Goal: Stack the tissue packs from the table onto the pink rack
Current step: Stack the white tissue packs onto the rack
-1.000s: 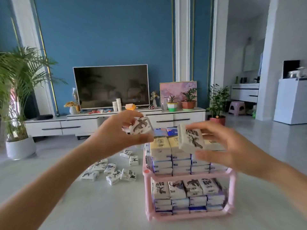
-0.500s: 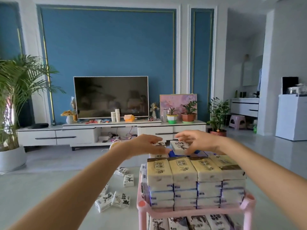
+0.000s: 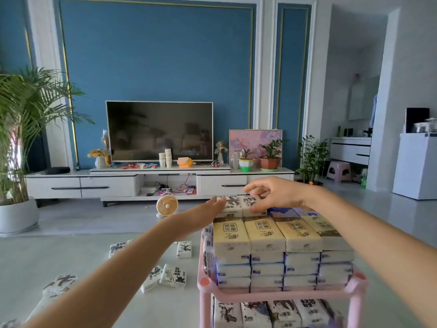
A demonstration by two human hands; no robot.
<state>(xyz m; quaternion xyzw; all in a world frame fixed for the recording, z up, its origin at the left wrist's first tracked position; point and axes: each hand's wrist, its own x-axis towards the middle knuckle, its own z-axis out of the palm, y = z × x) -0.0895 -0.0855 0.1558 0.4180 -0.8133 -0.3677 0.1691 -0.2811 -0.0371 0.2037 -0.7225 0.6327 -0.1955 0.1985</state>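
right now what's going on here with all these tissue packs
A person is stacking tissue packs on the pink rack. At the back of the stacked top tier, the left hand presses straight fingers against the side of the left printed pack, while the right hand grips the right printed pack beside it. More loose packs lie on the table to the left.

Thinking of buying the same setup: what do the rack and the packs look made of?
Rack: probably moulded plastic, matte pink; the rounded corner sockets and smooth, seamless bars suggest it. Packs: apparently thin printed plastic film with a slight sheen over a soft filling; the edges look rounded and squashy. The contents are not visible.
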